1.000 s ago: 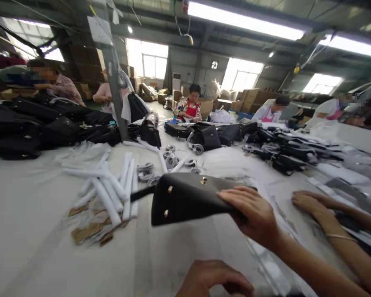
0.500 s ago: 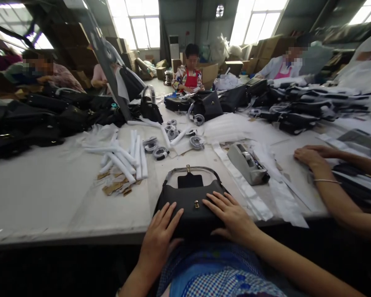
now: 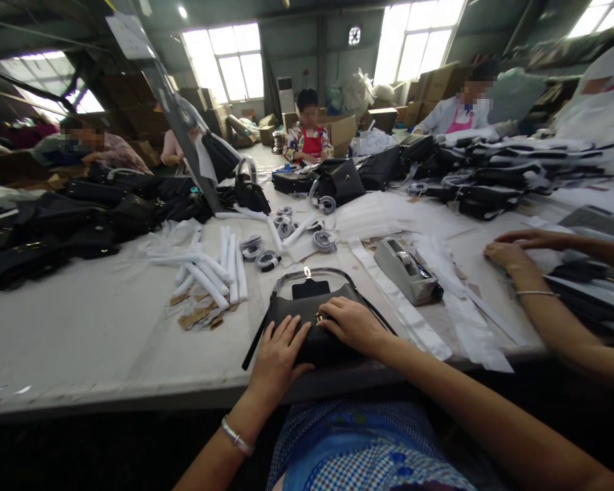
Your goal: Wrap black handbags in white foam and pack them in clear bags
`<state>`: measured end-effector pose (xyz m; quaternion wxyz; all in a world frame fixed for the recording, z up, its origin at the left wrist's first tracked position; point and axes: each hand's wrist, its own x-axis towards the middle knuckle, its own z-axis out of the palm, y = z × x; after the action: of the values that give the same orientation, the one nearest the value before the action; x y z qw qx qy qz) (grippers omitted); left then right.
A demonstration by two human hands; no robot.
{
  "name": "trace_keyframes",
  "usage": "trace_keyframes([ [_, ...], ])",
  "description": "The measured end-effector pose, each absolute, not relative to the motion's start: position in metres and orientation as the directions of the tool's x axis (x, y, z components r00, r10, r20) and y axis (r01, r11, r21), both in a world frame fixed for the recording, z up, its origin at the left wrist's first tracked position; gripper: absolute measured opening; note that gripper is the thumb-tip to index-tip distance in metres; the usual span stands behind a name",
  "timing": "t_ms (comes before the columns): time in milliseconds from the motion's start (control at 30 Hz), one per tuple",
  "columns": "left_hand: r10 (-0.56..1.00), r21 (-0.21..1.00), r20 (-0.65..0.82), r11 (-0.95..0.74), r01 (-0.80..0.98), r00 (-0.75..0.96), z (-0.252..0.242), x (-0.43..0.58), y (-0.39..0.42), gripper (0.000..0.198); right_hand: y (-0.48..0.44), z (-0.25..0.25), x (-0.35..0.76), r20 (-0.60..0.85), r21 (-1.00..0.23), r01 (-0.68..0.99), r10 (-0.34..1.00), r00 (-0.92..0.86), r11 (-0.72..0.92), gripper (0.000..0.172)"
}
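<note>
A black handbag [image 3: 307,346] lies at the table's front edge, its flap [image 3: 310,288] folded back and its strap [image 3: 281,281] looped toward the far side. My left hand [image 3: 281,351] rests flat on the bag's left part, fingers stretched out. Over the right half, the fingers of my right hand [image 3: 353,326] are bent together at the small gold clasp [image 3: 319,318] and partly cover it. A gold fitting [image 3: 307,272] shows at the end of the flap.
Right of the bag stands a grey tape dispenser [image 3: 406,269] among white strips [image 3: 389,300]. White foam rolls [image 3: 207,279] and coiled straps [image 3: 269,260] lie beyond it. Black bags are piled left and right. A co-worker's hands [image 3: 512,252] are at the right.
My right hand has moved left onto the clasp, its fingers curling. The bag has shifted slightly away from me onto the table, with my left hand still flat on it.
</note>
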<state>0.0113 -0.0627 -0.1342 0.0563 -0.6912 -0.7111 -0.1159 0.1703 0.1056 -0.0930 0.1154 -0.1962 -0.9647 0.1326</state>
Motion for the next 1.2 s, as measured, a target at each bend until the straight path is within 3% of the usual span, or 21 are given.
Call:
trace_keyframes([
  [133, 0.965, 0.115, 0.255, 0.028, 0.993, -0.057, -0.141, 0.014, -0.064, 0.07, 0.111, -0.094, 0.148, 0.085, -0.173, 0.357, 0.375, -0.923, 0.918, 0.027],
  [233, 0.964, 0.123, 0.261, 0.017, 0.992, -0.049, -0.145, 0.012, -0.065, 0.066, 0.115, -0.098, 0.14, 0.003, -0.163, 0.328, 0.333, -0.943, 0.93, 0.031],
  [400, 0.964, 0.129, 0.265, 0.003, 0.992, -0.037, -0.149, 0.01, -0.064, 0.064, 0.116, -0.101, 0.131, -0.152, -0.237, 0.583, 0.563, -0.812, 0.777, 0.038],
  [467, 0.964, 0.125, 0.264, -0.002, 0.992, -0.031, -0.149, 0.009, -0.064, 0.066, 0.117, -0.096, 0.136, -0.19, -0.303, 0.618, 0.589, -0.785, 0.726, 0.047],
  [533, 0.965, 0.124, 0.259, 0.008, 0.992, -0.04, -0.148, 0.009, -0.064, 0.067, 0.118, -0.089, 0.15, -0.144, -0.413, 0.581, 0.579, -0.802, 0.702, 0.051],
  [600, 0.967, 0.12, 0.251, 0.016, 0.993, -0.046, -0.146, 0.009, -0.064, 0.067, 0.118, -0.084, 0.17, -0.018, -0.49, 0.477, 0.539, -0.842, 0.729, 0.042],
  [667, 0.971, 0.095, 0.238, 0.011, 0.995, -0.033, -0.143, 0.008, -0.063, 0.07, 0.115, -0.083, 0.191, 0.09, -0.464, 0.343, 0.429, -0.899, 0.817, 0.038],
  [767, 0.98, 0.045, 0.2, -0.017, 0.999, 0.008, -0.141, 0.004, -0.057, 0.086, 0.11, -0.093, 0.214, 0.056, -0.35, 0.23, 0.265, -0.963, 0.908, 0.077],
  [867, 0.986, 0.003, 0.151, -0.073, 0.997, 0.072, -0.146, -0.004, -0.048, 0.104, 0.109, -0.113, 0.219, 0.003, -0.258, 0.248, 0.257, -0.966, 0.934, 0.092],
  [1033, 0.943, -0.173, 0.285, -0.128, 0.977, 0.174, -0.181, -0.012, -0.049, 0.086, 0.107, -0.153, 0.22, 0.152, -0.173, 0.216, 0.243, -0.958, 0.961, 0.064],
  [1100, 0.922, -0.228, 0.339, -0.115, 0.967, 0.19, -0.194, -0.01, -0.057, 0.079, 0.102, -0.167, 0.225, 0.177, -0.184, 0.193, 0.225, -0.958, 0.964, 0.066],
  [1200, 0.925, -0.198, 0.332, -0.121, 0.973, 0.183, -0.198, -0.002, -0.068, 0.073, 0.094, -0.183, 0.233, 0.167, -0.252, 0.184, 0.23, -0.959, 0.95, 0.078],
])
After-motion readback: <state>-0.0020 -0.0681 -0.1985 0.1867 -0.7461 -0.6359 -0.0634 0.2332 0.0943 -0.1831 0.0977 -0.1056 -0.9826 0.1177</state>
